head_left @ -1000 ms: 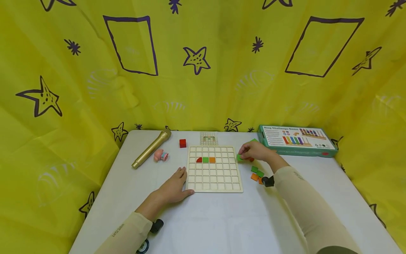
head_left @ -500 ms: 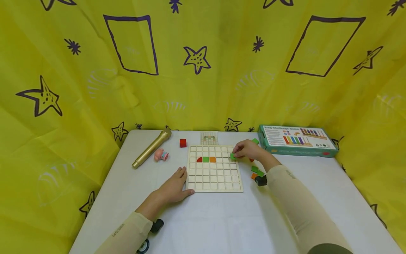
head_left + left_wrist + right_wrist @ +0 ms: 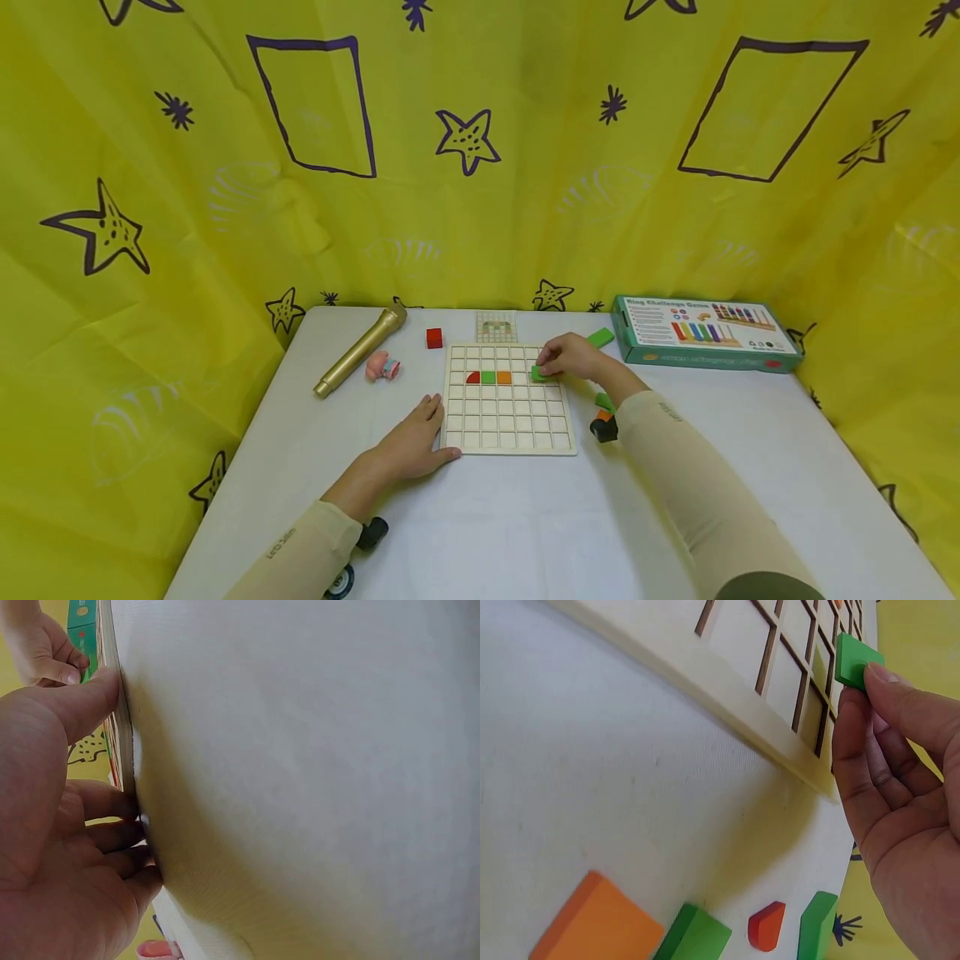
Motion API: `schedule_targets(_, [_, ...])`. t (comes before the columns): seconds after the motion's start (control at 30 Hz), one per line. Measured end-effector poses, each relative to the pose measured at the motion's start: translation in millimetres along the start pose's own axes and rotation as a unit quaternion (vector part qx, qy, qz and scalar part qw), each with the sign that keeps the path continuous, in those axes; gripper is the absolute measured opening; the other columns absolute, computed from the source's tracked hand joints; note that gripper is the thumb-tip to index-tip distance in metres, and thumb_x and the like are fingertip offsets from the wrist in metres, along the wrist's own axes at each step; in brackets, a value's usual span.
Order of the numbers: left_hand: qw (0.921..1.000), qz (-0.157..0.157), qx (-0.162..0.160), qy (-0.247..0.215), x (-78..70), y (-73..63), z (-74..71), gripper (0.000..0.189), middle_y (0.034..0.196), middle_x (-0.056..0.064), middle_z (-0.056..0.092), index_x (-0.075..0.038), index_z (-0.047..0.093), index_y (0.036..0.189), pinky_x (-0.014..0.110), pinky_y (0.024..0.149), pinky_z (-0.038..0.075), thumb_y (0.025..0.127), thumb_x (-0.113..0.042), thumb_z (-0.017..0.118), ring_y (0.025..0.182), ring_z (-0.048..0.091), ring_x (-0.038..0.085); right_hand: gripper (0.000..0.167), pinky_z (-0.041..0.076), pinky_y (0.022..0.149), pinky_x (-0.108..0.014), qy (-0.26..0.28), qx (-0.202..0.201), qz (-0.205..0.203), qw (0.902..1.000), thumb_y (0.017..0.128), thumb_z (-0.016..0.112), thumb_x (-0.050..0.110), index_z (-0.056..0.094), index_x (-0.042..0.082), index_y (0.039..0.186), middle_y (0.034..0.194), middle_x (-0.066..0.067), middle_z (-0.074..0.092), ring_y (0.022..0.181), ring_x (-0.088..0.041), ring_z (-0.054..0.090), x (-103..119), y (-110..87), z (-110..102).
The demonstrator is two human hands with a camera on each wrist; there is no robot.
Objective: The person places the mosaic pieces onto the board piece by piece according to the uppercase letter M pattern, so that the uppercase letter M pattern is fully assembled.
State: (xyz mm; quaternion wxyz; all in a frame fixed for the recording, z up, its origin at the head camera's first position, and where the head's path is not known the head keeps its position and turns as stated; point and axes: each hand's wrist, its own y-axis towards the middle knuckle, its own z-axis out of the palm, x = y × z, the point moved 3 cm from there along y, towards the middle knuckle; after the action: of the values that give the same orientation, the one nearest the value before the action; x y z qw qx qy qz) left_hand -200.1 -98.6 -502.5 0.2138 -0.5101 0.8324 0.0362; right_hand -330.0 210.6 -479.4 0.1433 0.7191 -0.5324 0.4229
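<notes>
Tile placing on the gridded board (image 3: 507, 423) looks early to me. Seated so far: three pieces side by side in one row, a red quarter-round (image 3: 473, 378), a green square (image 3: 489, 377) and an orange square (image 3: 504, 378). Fourth is in hand: right hand (image 3: 573, 354) pinches a green tile (image 3: 853, 660) between thumb and fingertips, above the board's right part, apart from the seated three. Right wrist view reads it as raised, not in a cell. Left hand (image 3: 411, 442) grips nothing: thumb spread away from the fingers, fingers along the board's left edge, thumb by the near left corner; probably steadying it. Left to do: most cells are bare, and loose stock sits off the board's right side. Right wrist view shows an orange block (image 3: 598, 922), a green block (image 3: 694, 935), a red piece (image 3: 766, 926) and a long green piece (image 3: 819, 926). Total stock can't be counted, right arm hides some. Small grid card (image 3: 497, 327) behind the board carries a printed pattern, likely the reference, but too small to read, so I can't say how many pieces remain to be placed.
</notes>
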Motion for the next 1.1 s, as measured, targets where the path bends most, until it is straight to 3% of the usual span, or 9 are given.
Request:
schedule_targets(0.67, [1.0,0.001,0.001,-0.003,-1.6,-1.4,-1.6,0.088,0.162,0.023,0.023,0.012,0.032,0.151,0.046,0.119,0.025,0.094,-0.046,0.068,0.151,0.019,0.037,0.005,0.049,0.072,-0.029,-0.009,0.007,0.01,0.9999,0.09,0.077,0.013,0.074,0.009,0.092,0.089,-0.002,0.071,0.082,-0.018,0.059,9,14.7,20])
schedule_targets(1.1, [1.0,0.007,-0.001,-0.003,-1.0,-1.1,-1.2,0.088,0.162,0.024,0.023,0.012,0.032,0.151,0.046,0.119,0.026,0.095,-0.046,0.067,0.151,0.019,0.038,0.008,0.05,0.07,-0.028,-0.02,0.001,0.008,0.9998,0.089,0.077,0.009,0.073,0.003,0.093,0.086,-0.002,0.07,0.077,-0.016,0.06,18,15.4,26])
